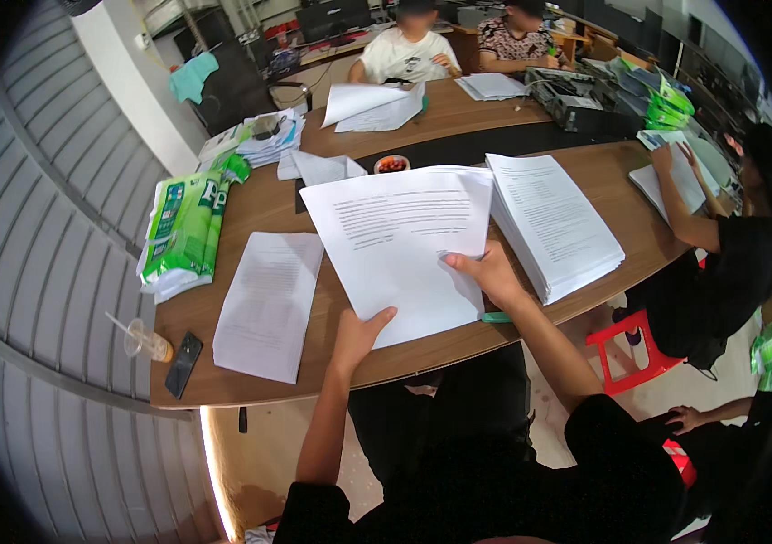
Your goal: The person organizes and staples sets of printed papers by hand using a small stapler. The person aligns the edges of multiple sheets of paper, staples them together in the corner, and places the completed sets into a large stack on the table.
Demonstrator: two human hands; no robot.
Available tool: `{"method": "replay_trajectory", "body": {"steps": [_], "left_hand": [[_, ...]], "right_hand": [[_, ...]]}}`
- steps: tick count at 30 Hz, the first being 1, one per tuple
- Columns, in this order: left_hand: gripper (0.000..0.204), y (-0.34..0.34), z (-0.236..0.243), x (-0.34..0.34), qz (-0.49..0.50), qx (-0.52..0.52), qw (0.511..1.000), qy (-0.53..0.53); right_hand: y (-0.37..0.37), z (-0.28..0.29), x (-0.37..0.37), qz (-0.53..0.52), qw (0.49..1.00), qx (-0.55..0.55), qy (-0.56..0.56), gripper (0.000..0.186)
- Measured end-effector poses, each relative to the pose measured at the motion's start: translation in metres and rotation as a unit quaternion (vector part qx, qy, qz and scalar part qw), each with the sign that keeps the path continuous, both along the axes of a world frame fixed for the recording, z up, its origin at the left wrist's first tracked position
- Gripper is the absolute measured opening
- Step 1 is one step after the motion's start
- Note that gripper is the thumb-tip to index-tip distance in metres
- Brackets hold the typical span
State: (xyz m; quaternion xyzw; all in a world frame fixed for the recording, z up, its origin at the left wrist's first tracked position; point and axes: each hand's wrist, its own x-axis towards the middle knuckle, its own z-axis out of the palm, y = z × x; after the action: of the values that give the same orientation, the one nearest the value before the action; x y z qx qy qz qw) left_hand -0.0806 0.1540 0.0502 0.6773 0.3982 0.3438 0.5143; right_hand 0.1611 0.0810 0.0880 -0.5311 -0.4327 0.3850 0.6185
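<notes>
A small stack of printed paper sheets [409,263] is held up in front of me, tilted above the table edge. My left hand [361,337] grips its lower left corner, thumb on top and fingers hidden beneath. On the right side, my right hand [487,276] pinches the sheets with the thumb on the printed face. Left of them a flatter pile of printed sheets [268,304] lies on the table. A thick stack of printed sheets [556,222] stands to the right. Beside my right wrist lies a slim green object [496,317], partly covered.
Around the wooden table [196,363] sit other people. At its left are a green package [185,227], a plastic cup with a straw [146,343] and a phone [185,365]. A small bowl [392,164] sits behind my sheets; a red stool [632,354] stands right.
</notes>
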Motion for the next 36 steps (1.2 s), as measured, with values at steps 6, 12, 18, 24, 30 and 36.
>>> {"method": "replay_trajectory", "body": {"steps": [6, 12, 18, 24, 30, 36], "left_hand": [[0.038, 0.003, 0.012, -0.005, 0.026, 0.031, 0.999, -0.01], [0.039, 0.02, 0.039, -0.003, -0.095, 0.034, 0.994, -0.038], [0.033, 0.02, 0.046, -0.002, 0.038, 0.133, 0.986, -0.098], [0.034, 0.01, 0.045, 0.015, 0.024, 0.159, 0.979, -0.127], [0.034, 0.011, 0.026, 0.016, 0.013, 0.141, 0.989, -0.045], [0.032, 0.016, 0.015, 0.015, -0.014, 0.137, 0.989, -0.052]], "right_hand": [[-0.003, 0.054, 0.004, 0.061, 0.998, 0.034, 0.0, 0.031], [-0.004, 0.032, 0.011, -0.012, 0.993, 0.11, -0.045, 0.031], [-0.003, 0.027, -0.007, -0.017, 0.992, 0.118, -0.041, 0.029], [-0.003, 0.011, 0.0, -0.01, 0.996, 0.06, -0.059, 0.031], [0.001, -0.003, 0.004, -0.035, 0.997, 0.05, -0.053, 0.03], [-0.006, 0.061, 0.034, -0.014, 0.99, 0.072, -0.122, 0.026]]}}
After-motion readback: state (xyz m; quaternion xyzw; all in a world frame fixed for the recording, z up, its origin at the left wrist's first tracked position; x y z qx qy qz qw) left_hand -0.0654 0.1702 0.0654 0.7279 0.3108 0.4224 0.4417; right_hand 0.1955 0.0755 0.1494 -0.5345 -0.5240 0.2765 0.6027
